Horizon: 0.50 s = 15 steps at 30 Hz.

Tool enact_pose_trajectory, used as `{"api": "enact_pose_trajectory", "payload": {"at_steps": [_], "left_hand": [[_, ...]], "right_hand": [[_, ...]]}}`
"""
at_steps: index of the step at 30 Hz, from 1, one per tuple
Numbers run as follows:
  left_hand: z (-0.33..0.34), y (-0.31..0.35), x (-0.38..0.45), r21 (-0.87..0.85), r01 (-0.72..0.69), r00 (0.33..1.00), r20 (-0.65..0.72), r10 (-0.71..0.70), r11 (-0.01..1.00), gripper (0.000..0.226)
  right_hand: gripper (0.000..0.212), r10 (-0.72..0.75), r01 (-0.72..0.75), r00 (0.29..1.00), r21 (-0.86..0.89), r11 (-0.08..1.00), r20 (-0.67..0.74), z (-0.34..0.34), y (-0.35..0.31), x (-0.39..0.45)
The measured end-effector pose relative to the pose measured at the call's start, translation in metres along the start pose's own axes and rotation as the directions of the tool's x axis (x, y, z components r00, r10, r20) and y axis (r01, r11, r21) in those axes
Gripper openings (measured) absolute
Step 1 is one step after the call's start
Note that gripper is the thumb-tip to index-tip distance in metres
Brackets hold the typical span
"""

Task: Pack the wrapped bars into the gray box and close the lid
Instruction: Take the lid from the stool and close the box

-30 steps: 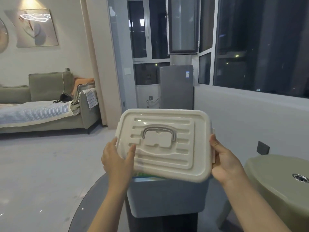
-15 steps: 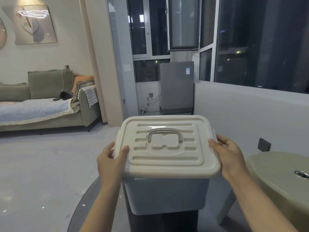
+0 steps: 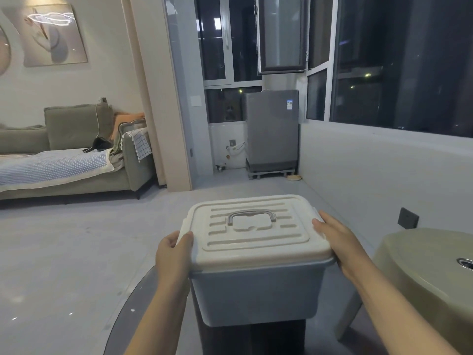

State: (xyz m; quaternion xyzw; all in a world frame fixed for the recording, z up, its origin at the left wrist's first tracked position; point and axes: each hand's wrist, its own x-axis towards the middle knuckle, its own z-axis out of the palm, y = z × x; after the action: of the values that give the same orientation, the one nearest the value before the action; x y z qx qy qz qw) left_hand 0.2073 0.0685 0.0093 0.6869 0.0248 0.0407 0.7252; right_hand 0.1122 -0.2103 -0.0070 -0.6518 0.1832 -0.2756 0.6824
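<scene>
Head view: left hand clamped on the left edge of the lid, thumb curled over the top rim, fingers wrapped down the side and mostly hidden. Right hand laid against the lid's right edge, fingers fairly straight and pressed along the rim, thumb on top near the corner. Both forearms reaching up from the bottom of frame, angled inward, wrists about level with the lid. Lid lying flat on the box, rim overhanging the gray walls all round, gray handle folded down in its recess. Bars not visible, lid covering the inside. Box resting on a dark stand above a round glass table. Green stool just to the right, near the right forearm; open floor to the left and beyond; sofa and washer well apart.
</scene>
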Motion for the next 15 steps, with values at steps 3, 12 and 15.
{"api": "enact_pose_trajectory", "payload": {"at_steps": [3,12,15], "left_hand": [[0.0013,-0.0003,-0.0015,0.011,0.005,1.0,-0.006,-0.005,1.0,0.01],[0.0011,-0.0047,0.0009,0.033,0.006,1.0,0.019,-0.007,0.999,0.011],[-0.0001,-0.0079,0.0011,0.069,-0.005,1.0,0.028,0.003,0.998,0.012]], "right_hand": [[0.055,0.054,-0.053,0.998,-0.01,0.999,0.029,-0.0018,0.001,0.0007],[0.048,0.096,-0.094,0.995,-0.078,0.993,0.028,-0.0069,0.0033,-0.0032],[0.047,0.083,-0.081,0.997,-0.119,0.99,0.01,-0.0078,0.0037,-0.008]]}}
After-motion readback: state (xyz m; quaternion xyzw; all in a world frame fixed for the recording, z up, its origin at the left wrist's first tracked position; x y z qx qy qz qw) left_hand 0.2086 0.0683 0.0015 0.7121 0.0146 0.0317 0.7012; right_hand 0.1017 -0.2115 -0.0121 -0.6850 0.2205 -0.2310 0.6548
